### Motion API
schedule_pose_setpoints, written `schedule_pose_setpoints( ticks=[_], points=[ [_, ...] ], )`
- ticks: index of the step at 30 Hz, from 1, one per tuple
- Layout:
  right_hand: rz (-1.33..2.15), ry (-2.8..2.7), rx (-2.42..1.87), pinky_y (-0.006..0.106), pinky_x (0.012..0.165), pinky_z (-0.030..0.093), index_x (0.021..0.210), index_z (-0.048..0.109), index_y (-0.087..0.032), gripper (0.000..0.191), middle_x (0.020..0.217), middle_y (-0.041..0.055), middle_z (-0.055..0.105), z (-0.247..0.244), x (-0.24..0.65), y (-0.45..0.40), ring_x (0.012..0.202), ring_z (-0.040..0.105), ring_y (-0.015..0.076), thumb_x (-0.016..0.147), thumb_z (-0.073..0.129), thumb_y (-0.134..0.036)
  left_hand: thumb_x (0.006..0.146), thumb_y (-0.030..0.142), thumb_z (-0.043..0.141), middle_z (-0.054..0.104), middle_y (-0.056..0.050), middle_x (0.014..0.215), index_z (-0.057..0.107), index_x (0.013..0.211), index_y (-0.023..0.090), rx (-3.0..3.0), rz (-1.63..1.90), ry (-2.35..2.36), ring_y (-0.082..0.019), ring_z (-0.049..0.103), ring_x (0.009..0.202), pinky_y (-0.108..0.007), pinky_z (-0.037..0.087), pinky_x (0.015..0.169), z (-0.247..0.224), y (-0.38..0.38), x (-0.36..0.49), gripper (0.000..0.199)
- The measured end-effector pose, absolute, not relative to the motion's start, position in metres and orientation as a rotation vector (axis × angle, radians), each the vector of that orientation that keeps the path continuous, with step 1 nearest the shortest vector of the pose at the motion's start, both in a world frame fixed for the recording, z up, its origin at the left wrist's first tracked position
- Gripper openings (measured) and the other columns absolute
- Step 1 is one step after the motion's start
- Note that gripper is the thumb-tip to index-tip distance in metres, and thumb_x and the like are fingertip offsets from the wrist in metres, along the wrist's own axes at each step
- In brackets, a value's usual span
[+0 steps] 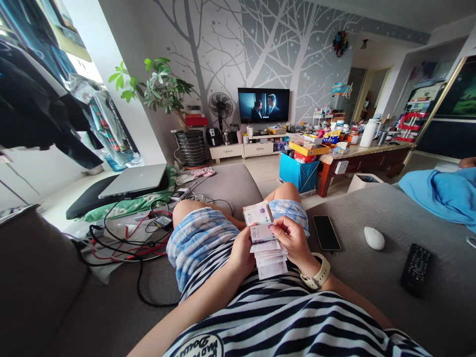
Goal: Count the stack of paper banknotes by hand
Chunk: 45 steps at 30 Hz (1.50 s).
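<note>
A wad of banknotes [262, 233], pale with purple print, lies between my two hands above my lap. My left hand [242, 253] is closed around the wad's left side, its thumb along the edge. With thumb and fingers pinched, my right hand [292, 238] grips the right edge of a note near the top. Some notes stand upright beyond my fingers, while several others fan down toward my striped shirt. A pale watch [316, 271] is on my right wrist.
On the sofa to my right lie a phone [326, 233], a white mouse [374, 238] and a black remote [416, 270]. Tangled cables [122, 248] and a laptop [134, 179] are at left. Beyond stands a crowded table [366, 151] beside a blue bin [297, 173].
</note>
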State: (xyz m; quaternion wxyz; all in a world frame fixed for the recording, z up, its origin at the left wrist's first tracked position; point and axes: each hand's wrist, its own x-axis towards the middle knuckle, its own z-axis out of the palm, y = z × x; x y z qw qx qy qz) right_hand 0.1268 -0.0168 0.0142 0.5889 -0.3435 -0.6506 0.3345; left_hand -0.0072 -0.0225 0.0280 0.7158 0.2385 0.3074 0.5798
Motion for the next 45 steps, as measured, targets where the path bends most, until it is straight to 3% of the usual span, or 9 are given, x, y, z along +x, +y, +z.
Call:
schedule_pose_setpoints(
  ticks=[12, 18, 22, 28, 34, 39, 45],
  points=[
    [0.821, -1.508, -0.764, 0.027, 0.055, 0.037, 0.074, 0.057, -0.02, 0.027, 0.065, 0.0, 0.054, 0.019, 0.127, -0.021, 0.059, 0.047, 0.0143, 0.088, 0.055, -0.044, 0.073, 0.021, 0.063, 0.07, -0.006, 0.07, 0.064, 0.078, 0.013, 0.523, 1.263, 0.648, -0.024, 0.069, 0.073, -0.034, 0.055, 0.072, 0.033, -0.025, -0.005, 0.01],
    [0.801, -1.547, -0.768, 0.028, 0.052, 0.033, 0.065, 0.05, -0.022, 0.038, 0.058, -0.0011, 0.046, 0.022, 0.129, -0.024, 0.054, 0.041, 0.0138, 0.09, 0.048, -0.05, 0.078, 0.02, 0.056, 0.073, -0.01, 0.077, 0.066, 0.093, 0.011, 0.444, 1.231, 0.716, -0.026, 0.071, 0.075, -0.036, 0.056, 0.071, 0.042, -0.029, -0.005, 0.02],
    [0.846, -1.577, -0.713, 0.028, 0.055, 0.036, 0.063, 0.054, -0.02, 0.045, 0.06, 0.0013, 0.053, 0.023, 0.129, -0.023, 0.056, 0.045, 0.0138, 0.093, 0.04, -0.051, 0.076, 0.017, 0.058, 0.074, -0.011, 0.082, 0.066, 0.096, 0.01, 0.44, 1.256, 0.742, -0.026, 0.071, 0.077, -0.036, 0.055, 0.072, 0.042, -0.028, -0.005, 0.023],
    [0.834, -1.419, -0.867, 0.026, 0.052, 0.034, 0.065, 0.048, -0.021, 0.035, 0.057, -0.0035, 0.044, 0.011, 0.128, -0.004, 0.053, 0.041, 0.0121, 0.082, 0.061, -0.048, 0.071, 0.013, 0.064, 0.073, -0.009, 0.082, 0.067, 0.09, 0.011, 0.53, 1.284, 0.726, -0.023, 0.07, 0.074, -0.032, 0.054, 0.071, 0.033, -0.024, -0.007, 0.02],
    [0.712, -1.475, -0.929, 0.026, 0.05, 0.031, 0.06, 0.044, -0.021, 0.037, 0.055, -0.004, 0.039, 0.007, 0.131, 0.002, 0.053, 0.037, 0.012, 0.083, 0.06, -0.045, 0.065, 0.009, 0.067, 0.072, -0.007, 0.075, 0.068, 0.083, 0.012, 0.587, 1.301, 0.815, -0.018, 0.064, 0.057, -0.03, 0.052, 0.063, 0.03, -0.024, -0.008, 0.018],
    [0.667, -1.498, -0.948, 0.027, 0.05, 0.028, 0.057, 0.041, -0.021, 0.04, 0.053, -0.0035, 0.038, 0.011, 0.132, -0.001, 0.052, 0.036, 0.0125, 0.084, 0.057, -0.047, 0.071, 0.013, 0.064, 0.073, -0.009, 0.079, 0.069, 0.086, 0.011, 0.57, 1.291, 0.767, -0.02, 0.068, 0.067, -0.031, 0.054, 0.068, 0.033, -0.024, -0.006, 0.015],
    [0.663, -1.484, -0.891, 0.027, 0.049, 0.029, 0.058, 0.042, -0.022, 0.038, 0.053, -0.0034, 0.038, 0.013, 0.13, -0.005, 0.051, 0.035, 0.0126, 0.085, 0.058, -0.044, 0.079, 0.018, 0.055, 0.074, -0.012, 0.082, 0.066, 0.102, 0.009, 0.425, 1.249, 0.708, -0.026, 0.071, 0.077, -0.038, 0.056, 0.073, 0.041, -0.025, -0.004, 0.026]
  ],
)
